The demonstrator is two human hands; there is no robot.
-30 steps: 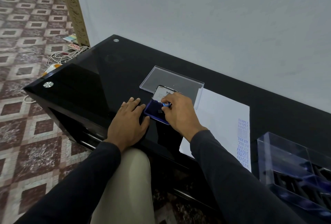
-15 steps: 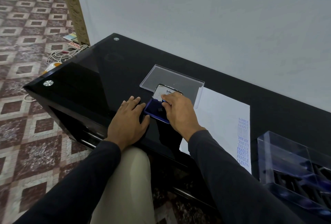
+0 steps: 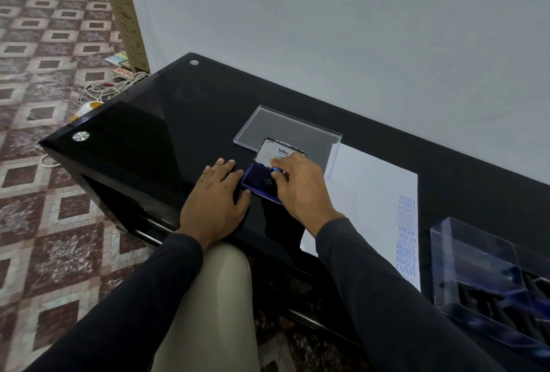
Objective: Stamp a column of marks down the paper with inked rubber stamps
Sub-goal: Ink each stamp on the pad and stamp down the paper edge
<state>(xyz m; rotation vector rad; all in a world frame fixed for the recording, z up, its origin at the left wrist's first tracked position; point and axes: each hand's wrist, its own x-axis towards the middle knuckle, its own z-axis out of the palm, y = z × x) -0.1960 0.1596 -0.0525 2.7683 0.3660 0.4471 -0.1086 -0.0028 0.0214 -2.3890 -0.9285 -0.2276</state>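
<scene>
Two hands over the black glass table (image 3: 148, 121), both near its front edge. Left of my left hand (image 3: 215, 202) the glass runs bare to the corner with the metal stud (image 3: 80, 136); behind the work, bare glass to the wall. To the right, the white paper (image 3: 372, 193) lies just beside my right hand (image 3: 300, 190), its stamped column (image 3: 406, 234) of blue marks along the far right edge. Beyond it, a clear plastic box (image 3: 482, 264) holding dark stamps, close to the paper's corner.

Left hand: flat on the glass, fingers straight and spread, thumb tip touching the near corner of the blue ink pad (image 3: 259, 181). Pad lid stands open against a clear tray (image 3: 268, 124).

Right hand: fingers curled, pinching a small blue-handled stamp (image 3: 276, 170) directly above the pad's ink surface. Cannot tell whether the stamp face touches the ink.
</scene>
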